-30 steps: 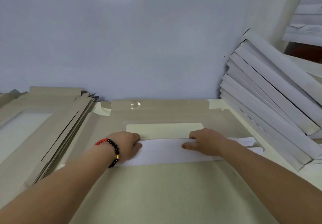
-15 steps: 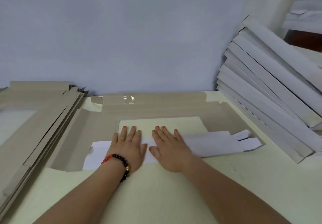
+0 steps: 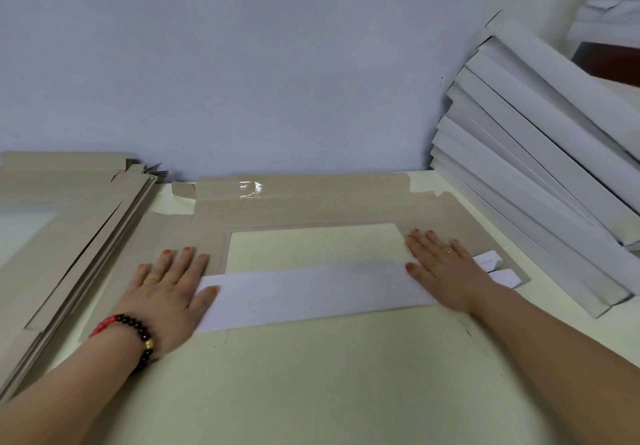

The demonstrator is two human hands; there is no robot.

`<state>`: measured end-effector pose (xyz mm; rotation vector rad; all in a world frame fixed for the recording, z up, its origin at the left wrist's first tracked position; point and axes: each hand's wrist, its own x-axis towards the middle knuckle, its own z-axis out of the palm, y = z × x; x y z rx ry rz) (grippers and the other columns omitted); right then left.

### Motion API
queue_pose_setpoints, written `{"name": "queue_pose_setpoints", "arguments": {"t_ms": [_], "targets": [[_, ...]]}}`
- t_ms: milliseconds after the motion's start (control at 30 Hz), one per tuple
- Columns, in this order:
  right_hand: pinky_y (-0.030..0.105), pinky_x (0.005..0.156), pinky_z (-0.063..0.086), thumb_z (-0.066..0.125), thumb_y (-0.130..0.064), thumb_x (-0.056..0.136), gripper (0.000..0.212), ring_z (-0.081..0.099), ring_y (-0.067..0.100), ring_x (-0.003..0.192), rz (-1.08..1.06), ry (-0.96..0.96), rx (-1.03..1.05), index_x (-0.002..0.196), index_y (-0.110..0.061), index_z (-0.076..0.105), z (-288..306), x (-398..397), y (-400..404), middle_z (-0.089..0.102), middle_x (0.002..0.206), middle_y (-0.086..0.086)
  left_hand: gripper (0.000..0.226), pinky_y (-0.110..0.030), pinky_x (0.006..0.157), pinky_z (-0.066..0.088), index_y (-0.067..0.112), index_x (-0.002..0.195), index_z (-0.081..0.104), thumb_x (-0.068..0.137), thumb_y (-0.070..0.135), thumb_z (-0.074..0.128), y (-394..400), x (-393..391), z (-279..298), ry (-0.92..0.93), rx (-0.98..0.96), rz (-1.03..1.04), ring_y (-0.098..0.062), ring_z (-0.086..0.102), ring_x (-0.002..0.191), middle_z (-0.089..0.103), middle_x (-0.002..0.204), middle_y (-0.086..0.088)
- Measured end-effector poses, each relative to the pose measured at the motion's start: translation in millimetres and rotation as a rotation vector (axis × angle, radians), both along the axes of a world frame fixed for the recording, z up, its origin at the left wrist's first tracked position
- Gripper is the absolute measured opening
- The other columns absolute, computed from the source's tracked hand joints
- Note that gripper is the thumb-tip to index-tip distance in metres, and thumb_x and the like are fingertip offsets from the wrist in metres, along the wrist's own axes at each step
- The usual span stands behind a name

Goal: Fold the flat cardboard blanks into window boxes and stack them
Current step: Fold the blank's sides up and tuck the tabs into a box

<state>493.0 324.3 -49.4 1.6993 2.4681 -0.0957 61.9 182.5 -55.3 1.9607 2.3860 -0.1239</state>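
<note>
L hand (image 3: pixel 169 290) + R hand (image 3: pixel 445 270) both flat, fingers straight, gripping nothing, pressing opposite ends of white folded flap (image 3: pixel 311 294) on blank (image 3: pixel 311 207). Folded boxes (image 3: pixel 540 167) stacked R.

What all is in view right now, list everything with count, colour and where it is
blank: one, grey-brown, flat on the table centre, under both hands
flap: one, white, folded over the blank's near edge
window: one, clear, mid-blank, partly covered by the flap
blank pile: one pile, count unclear, grey-brown, left
folded boxes: one leaning stack, roughly ten, white, right against the wall
table: one, pale cream, beneath everything
wall: pale blue-grey, behind
bracelet: one, black and red beads with a gold one, left wrist
left hand: flat, presses the flap's left end
right hand: flat, presses the flap's right end
</note>
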Motion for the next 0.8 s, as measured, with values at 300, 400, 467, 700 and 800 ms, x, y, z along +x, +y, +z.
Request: {"name": "queue_pose_setpoints", "arguments": {"t_ms": [300,400,467,700,800], "targets": [[0.040,0.119,0.004,0.015,-0.048,0.101,0.055,0.006,0.008,0.148,-0.215,-0.031,0.105,0.153,-0.033,0.011,7.0,51.3,9.7,0.007,0.161,-0.012,0.090,-0.037,0.120,-0.004,0.032,0.153,-0.003,0.074,0.074,-0.007,-4.7,-12.7,4.2,-0.058,0.014,0.072,-0.013,-0.013,0.147,-0.013,0.159,0.014],[0.036,0.115,0.019,0.024,-0.044,0.102,0.047,0.036,0.014,0.137,-0.160,-0.110,0.287,0.144,-0.029,0.039,10.2,47.7,6.6,0.038,0.151,-0.007,0.092,-0.038,0.120,0.001,0.032,0.151,0.019,0.073,0.080,0.007,-5.3,-13.3,7.2,-0.118,0.080,0.064,-0.014,-0.002,0.148,0.004,0.161,0.012],[0.033,0.103,0.034,0.031,-0.041,0.102,0.040,0.051,0.017,0.120,-0.042,-0.100,0.379,0.131,-0.029,0.054,12.4,43.1,3.2,0.056,0.135,-0.007,0.092,-0.038,0.120,0.006,0.032,0.145,0.033,0.073,0.087,0.014,-6.6,-13.6,10.7,-0.160,0.114,0.020,-0.015,0.008,0.148,0.016,0.159,0.011],[0.029,0.098,0.036,0.032,-0.054,0.098,0.045,0.049,0.016,0.119,0.007,-0.110,0.315,0.133,-0.033,0.050,21.9,32.4,6.0,0.054,0.128,-0.007,0.131,-0.030,0.108,0.026,0.033,0.146,0.027,0.038,0.105,0.016,0.4,-4.5,35.4,-0.046,0.052,-0.162,-0.016,0.040,0.127,0.047,0.135,0.011],[0.030,0.094,0.036,0.032,-0.057,0.097,0.044,0.051,0.016,0.114,0.028,-0.155,0.300,0.126,-0.035,0.055,30.5,26.8,9.5,0.060,0.121,-0.008,0.114,-0.030,0.104,0.029,0.037,0.144,0.029,0.048,0.099,0.039,7.0,5.5,42.5,-0.004,-0.014,-0.154,-0.014,0.043,0.123,0.047,0.128,0.012]]}}
